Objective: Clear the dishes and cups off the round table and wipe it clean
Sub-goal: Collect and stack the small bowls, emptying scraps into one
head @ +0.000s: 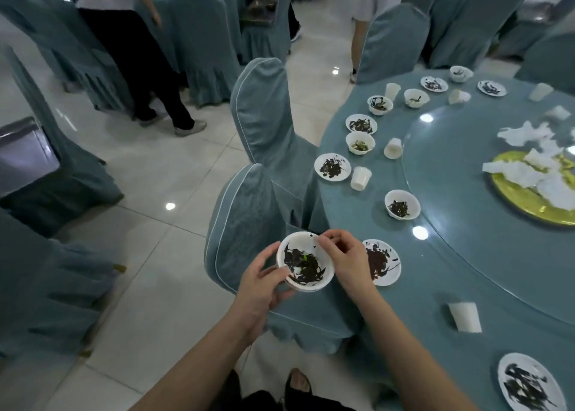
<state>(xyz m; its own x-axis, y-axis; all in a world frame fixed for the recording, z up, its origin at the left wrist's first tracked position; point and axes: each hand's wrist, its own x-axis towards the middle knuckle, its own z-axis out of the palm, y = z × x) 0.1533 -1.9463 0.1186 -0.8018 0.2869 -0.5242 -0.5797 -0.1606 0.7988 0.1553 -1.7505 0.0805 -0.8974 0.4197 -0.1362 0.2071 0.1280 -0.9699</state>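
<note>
A white bowl (pixel 305 263) smeared with dark scraps is held off the table's left edge, over a chair. My left hand (pixel 261 289) cups it from below and the left. My right hand (pixel 345 258) pinches its far right rim. The round table (pixel 435 286) has a teal cloth and a glass turntable (pixel 497 239). A dirty plate (pixel 384 264) lies just right of my right hand. Several more dirty plates, such as one at the near right (pixel 529 382), bowls (pixel 402 204) and white cups (pixel 360 178) ring the table's edge. One cup (pixel 465 316) lies on its side.
Two teal-covered chairs (pixel 249 217) stand against the table's left side. A yellow platter (pixel 522 202) with crumpled white napkins sits on the turntable. Other covered chairs and people's legs (pixel 161 93) fill the tiled floor behind. My feet show at the bottom.
</note>
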